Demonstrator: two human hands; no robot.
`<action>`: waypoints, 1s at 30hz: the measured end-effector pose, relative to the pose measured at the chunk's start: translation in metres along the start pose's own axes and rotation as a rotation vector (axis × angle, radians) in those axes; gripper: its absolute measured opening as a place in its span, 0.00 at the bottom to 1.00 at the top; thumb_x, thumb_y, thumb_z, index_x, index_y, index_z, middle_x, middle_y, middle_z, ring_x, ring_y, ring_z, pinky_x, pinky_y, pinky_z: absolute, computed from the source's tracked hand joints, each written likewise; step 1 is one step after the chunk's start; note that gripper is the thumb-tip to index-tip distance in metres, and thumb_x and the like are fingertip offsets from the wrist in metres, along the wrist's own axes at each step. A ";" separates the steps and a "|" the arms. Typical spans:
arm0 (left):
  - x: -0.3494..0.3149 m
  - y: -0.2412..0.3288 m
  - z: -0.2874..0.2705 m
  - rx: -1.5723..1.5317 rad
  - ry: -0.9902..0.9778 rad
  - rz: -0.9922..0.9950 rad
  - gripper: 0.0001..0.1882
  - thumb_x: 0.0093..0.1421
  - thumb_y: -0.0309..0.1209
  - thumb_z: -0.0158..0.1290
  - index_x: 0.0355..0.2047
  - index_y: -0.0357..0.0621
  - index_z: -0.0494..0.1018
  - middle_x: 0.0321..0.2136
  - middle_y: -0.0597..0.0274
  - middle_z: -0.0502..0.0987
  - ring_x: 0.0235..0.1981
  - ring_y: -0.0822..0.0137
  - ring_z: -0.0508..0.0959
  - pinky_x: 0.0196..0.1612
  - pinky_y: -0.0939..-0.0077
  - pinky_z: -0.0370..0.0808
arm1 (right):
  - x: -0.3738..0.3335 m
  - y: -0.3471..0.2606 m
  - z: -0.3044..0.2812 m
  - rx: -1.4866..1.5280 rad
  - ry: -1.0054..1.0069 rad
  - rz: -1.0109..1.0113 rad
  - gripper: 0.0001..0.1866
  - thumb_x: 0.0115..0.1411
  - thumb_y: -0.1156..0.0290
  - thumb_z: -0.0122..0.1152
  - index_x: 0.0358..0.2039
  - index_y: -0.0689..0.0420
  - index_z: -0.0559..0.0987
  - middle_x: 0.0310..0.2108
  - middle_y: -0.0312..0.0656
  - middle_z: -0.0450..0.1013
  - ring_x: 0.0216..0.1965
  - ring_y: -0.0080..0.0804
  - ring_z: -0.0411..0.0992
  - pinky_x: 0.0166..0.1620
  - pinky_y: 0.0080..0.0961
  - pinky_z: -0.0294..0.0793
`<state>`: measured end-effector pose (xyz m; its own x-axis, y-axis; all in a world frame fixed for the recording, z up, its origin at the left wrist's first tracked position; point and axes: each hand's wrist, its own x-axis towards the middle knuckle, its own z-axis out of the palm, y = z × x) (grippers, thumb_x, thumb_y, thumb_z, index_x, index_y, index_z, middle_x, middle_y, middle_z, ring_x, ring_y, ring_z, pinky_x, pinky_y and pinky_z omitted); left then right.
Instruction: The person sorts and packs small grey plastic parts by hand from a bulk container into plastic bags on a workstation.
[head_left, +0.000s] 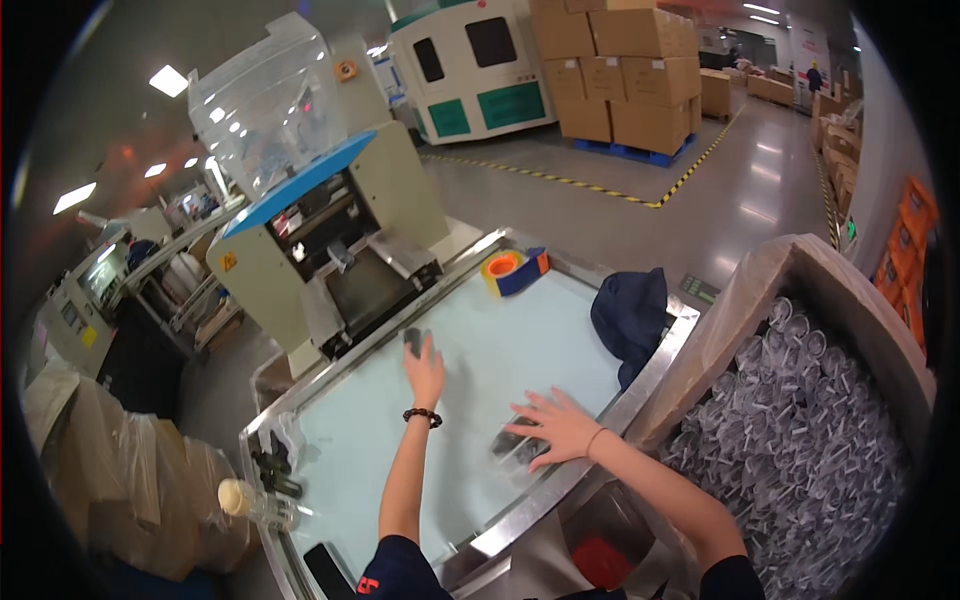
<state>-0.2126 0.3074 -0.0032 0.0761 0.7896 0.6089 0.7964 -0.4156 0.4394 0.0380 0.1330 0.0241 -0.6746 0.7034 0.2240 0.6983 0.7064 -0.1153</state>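
Observation:
My left hand (425,377) reaches over the pale table toward the machine. Its fingers close on a small dark see-through piece (411,338), whose exact kind I cannot make out. My right hand (565,428) has its fingers spread just over a few clear and dark plastic pieces (513,446) on the near right part of the table (475,360). Whether its fingertips touch them, I cannot tell. A large plastic-lined box (800,255) at the right is full of clear plastic parts (790,450) with handle-like stems.
Beyond the table's metal rim stands a beige machine (410,185) with an open bay. Tape rolls (508,268) and a dark blue cap (630,315) lie at the far right of the table. A bottle (255,503) and a black phone-like slab (325,572) are at the left.

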 end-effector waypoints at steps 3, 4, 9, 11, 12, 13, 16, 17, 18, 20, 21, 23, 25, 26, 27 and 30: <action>0.008 -0.055 0.015 0.275 -0.037 -0.053 0.24 0.55 0.39 0.48 0.53 0.59 0.63 0.57 0.40 0.49 0.57 0.41 0.52 0.54 0.48 0.54 | 0.030 -0.009 0.020 -0.051 -0.074 0.013 0.41 0.44 0.36 0.50 0.59 0.33 0.54 0.54 0.49 0.56 0.56 0.47 0.54 0.56 0.57 0.45; 0.007 -0.078 0.012 0.296 -0.167 -0.144 0.22 0.56 0.40 0.47 0.52 0.57 0.64 0.58 0.40 0.47 0.58 0.41 0.50 0.55 0.46 0.53 | 0.043 -0.017 0.020 -0.033 -0.147 0.051 0.42 0.44 0.35 0.50 0.59 0.33 0.54 0.51 0.51 0.59 0.53 0.47 0.58 0.55 0.57 0.46; -0.002 -0.084 0.020 0.332 -0.244 -0.149 0.14 0.53 0.33 0.50 0.40 0.47 0.69 0.50 0.44 0.61 0.46 0.44 0.65 0.48 0.54 0.61 | 0.062 -0.018 0.032 -0.089 -0.168 0.536 0.41 0.45 0.34 0.48 0.58 0.39 0.56 0.48 0.51 0.60 0.49 0.49 0.59 0.53 0.59 0.46; -0.010 -0.054 0.015 0.412 -0.156 -0.076 0.14 0.50 0.33 0.53 0.36 0.42 0.67 0.44 0.48 0.65 0.40 0.50 0.68 0.44 0.59 0.62 | 0.059 -0.009 0.036 -0.105 -0.133 0.611 0.43 0.45 0.35 0.47 0.59 0.40 0.54 0.49 0.52 0.59 0.49 0.49 0.59 0.53 0.60 0.46; -0.012 -0.046 0.010 0.403 -0.166 -0.046 0.14 0.50 0.33 0.53 0.36 0.42 0.67 0.44 0.48 0.65 0.40 0.50 0.68 0.44 0.59 0.62 | 0.056 -0.007 0.039 -0.114 -0.104 0.636 0.44 0.46 0.35 0.47 0.60 0.41 0.51 0.50 0.53 0.58 0.49 0.49 0.60 0.52 0.61 0.46; -0.016 -0.043 0.002 0.329 -0.194 -0.058 0.15 0.49 0.31 0.54 0.36 0.42 0.66 0.40 0.48 0.65 0.39 0.50 0.68 0.42 0.63 0.63 | 0.053 -0.007 0.044 -0.110 -0.093 0.656 0.44 0.46 0.35 0.47 0.60 0.41 0.51 0.50 0.53 0.58 0.49 0.49 0.60 0.52 0.61 0.46; -0.031 -0.023 -0.027 0.258 -0.276 -0.059 0.20 0.46 0.29 0.56 0.39 0.41 0.63 0.37 0.49 0.65 0.38 0.50 0.67 0.41 0.66 0.64 | 0.034 -0.009 0.052 -0.117 0.108 0.546 0.48 0.43 0.38 0.53 0.61 0.41 0.46 0.53 0.53 0.55 0.51 0.49 0.57 0.53 0.61 0.45; -0.039 -0.016 -0.037 0.260 -0.320 -0.072 0.23 0.46 0.28 0.56 0.41 0.41 0.61 0.38 0.49 0.65 0.38 0.50 0.67 0.41 0.66 0.64 | 0.024 -0.011 0.053 -0.109 0.067 0.477 0.50 0.41 0.41 0.57 0.62 0.40 0.44 0.53 0.54 0.54 0.52 0.50 0.56 0.53 0.61 0.45; -0.049 -0.009 -0.048 0.258 -0.320 -0.054 0.23 0.46 0.28 0.56 0.41 0.41 0.61 0.38 0.49 0.65 0.38 0.50 0.67 0.41 0.66 0.64 | 0.015 -0.014 0.046 -0.108 0.032 0.405 0.53 0.40 0.44 0.60 0.62 0.38 0.42 0.53 0.54 0.53 0.52 0.50 0.55 0.53 0.61 0.45; -0.065 0.001 -0.043 0.185 -0.158 0.105 0.28 0.44 0.29 0.58 0.45 0.43 0.59 0.39 0.52 0.66 0.40 0.51 0.68 0.42 0.64 0.64 | 0.001 -0.008 0.030 -0.049 -0.086 0.491 0.52 0.38 0.47 0.62 0.62 0.37 0.43 0.53 0.55 0.53 0.52 0.50 0.56 0.52 0.59 0.49; -0.070 0.017 -0.044 0.167 -0.178 0.135 0.28 0.44 0.29 0.58 0.45 0.43 0.59 0.39 0.52 0.66 0.40 0.51 0.68 0.42 0.64 0.64 | -0.009 -0.006 0.020 0.001 -0.195 0.551 0.52 0.37 0.51 0.63 0.61 0.36 0.44 0.53 0.56 0.53 0.51 0.51 0.56 0.51 0.57 0.52; -0.090 0.046 -0.055 -0.059 -0.169 -0.001 0.33 0.42 0.30 0.59 0.49 0.47 0.59 0.43 0.51 0.66 0.42 0.52 0.68 0.41 0.63 0.65 | -0.012 0.000 0.009 0.099 -0.188 0.575 0.52 0.36 0.52 0.63 0.61 0.35 0.46 0.53 0.56 0.53 0.50 0.51 0.57 0.49 0.54 0.54; -0.097 0.073 -0.063 -0.073 -0.118 0.178 0.32 0.43 0.27 0.57 0.50 0.46 0.58 0.44 0.48 0.65 0.42 0.50 0.67 0.42 0.62 0.65 | -0.014 0.001 0.001 0.157 -0.062 0.570 0.49 0.36 0.56 0.63 0.60 0.33 0.51 0.52 0.57 0.54 0.48 0.49 0.58 0.45 0.44 0.59; -0.101 0.089 -0.069 -0.083 -0.041 0.329 0.32 0.44 0.24 0.55 0.51 0.45 0.57 0.46 0.46 0.64 0.42 0.48 0.67 0.42 0.61 0.66 | -0.024 -0.001 -0.001 0.170 -0.050 0.619 0.49 0.36 0.56 0.63 0.60 0.33 0.51 0.52 0.57 0.54 0.48 0.49 0.58 0.45 0.44 0.59; -0.097 0.148 -0.095 -0.087 -0.056 0.396 0.20 0.49 0.23 0.48 0.45 0.34 0.64 0.37 0.43 0.68 0.37 0.48 0.68 0.40 0.60 0.66 | -0.031 -0.004 -0.007 0.092 0.217 0.601 0.48 0.36 0.56 0.63 0.60 0.32 0.52 0.52 0.56 0.54 0.49 0.48 0.58 0.46 0.43 0.59; -0.112 0.158 -0.101 -0.111 -0.205 0.499 0.30 0.47 0.22 0.52 0.52 0.33 0.58 0.44 0.39 0.66 0.42 0.43 0.66 0.46 0.58 0.64 | -0.071 -0.024 -0.047 -0.030 0.587 0.572 0.45 0.37 0.56 0.62 0.59 0.32 0.55 0.52 0.54 0.54 0.50 0.48 0.57 0.47 0.41 0.59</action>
<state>-0.1557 0.1076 0.0648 0.5528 0.5515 0.6247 0.5660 -0.7987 0.2042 0.0806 0.0626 0.0563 0.0175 0.7927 0.6093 0.9082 0.2422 -0.3412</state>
